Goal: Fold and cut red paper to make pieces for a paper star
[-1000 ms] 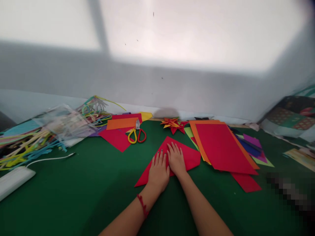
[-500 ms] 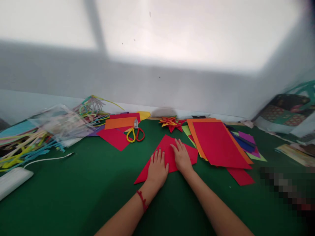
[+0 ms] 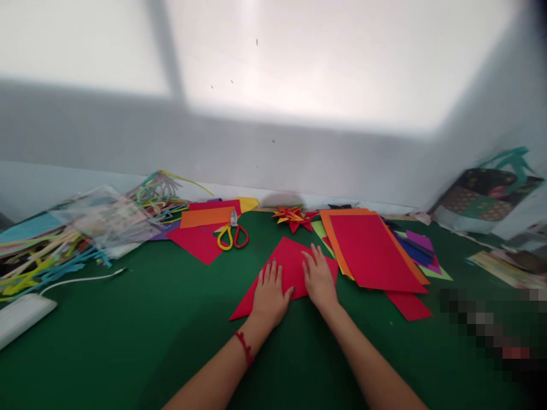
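Observation:
A folded sheet of red paper [image 3: 293, 259] lies on the green table [image 3: 162, 336], one long point reaching toward the lower left. My left hand [image 3: 272, 291], with a red bracelet at the wrist, rests flat on its left part, fingers stretched out. Over its right part is my right hand [image 3: 318, 279], fingers spread and slightly bent; whether the fingertips press on the paper I cannot tell. Just beyond the sheet sits a red and orange folded-paper star [image 3: 294, 217]. Scissors [image 3: 233, 232] with one yellow and one red handle lie to the left.
Right of my hands is a stack of red and orange paper [image 3: 371, 250]. Colored strips [image 3: 64, 245] and a clear plastic sleeve [image 3: 111, 216] lie at left, above a white device with a cable [image 3: 25, 316]. A patterned bag [image 3: 482, 193] stands far right, and a wall [image 3: 273, 125] rises behind.
The view has shifted slightly, so the far-right things sit further left. My right hand has moved a little on the paper's right part; my left hand stays flat on it.

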{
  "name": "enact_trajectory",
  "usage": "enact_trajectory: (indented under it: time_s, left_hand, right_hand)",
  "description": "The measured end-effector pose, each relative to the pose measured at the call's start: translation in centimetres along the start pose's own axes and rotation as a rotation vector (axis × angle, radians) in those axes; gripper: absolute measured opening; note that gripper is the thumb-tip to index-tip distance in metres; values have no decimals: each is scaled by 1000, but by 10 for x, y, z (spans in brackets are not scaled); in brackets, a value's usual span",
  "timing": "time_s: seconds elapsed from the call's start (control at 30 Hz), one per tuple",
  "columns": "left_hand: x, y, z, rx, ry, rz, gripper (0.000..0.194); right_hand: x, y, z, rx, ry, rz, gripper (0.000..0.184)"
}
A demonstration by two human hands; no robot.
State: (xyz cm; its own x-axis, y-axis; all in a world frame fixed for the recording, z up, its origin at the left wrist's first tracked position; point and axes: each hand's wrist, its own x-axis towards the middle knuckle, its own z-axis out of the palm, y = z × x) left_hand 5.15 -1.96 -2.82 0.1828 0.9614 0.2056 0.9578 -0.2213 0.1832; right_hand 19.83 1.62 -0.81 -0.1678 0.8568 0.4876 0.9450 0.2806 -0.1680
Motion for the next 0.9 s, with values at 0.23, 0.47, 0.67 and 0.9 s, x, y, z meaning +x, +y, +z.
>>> enact_trajectory:
  time_s: [0.23, 0.47, 0.67, 0.9]
  left_hand:
    - [-1, 0, -7, 16, -26, 65, 63]
    - [-18, -16, -17, 57, -41, 56, 55]
    - [-56, -64, -33, 202, -5, -76, 50]
    - [-74, -78, -52, 296, 113, -174, 47]
  right_hand:
    - [-12, -16, 25, -25, -122, 65, 42]
    - [-11, -15, 21, -32, -155, 69, 45]
    - [-11, -15, 25, -8, -193, 103, 46]
    - [-11, -15, 24, -1, -220, 118, 46]
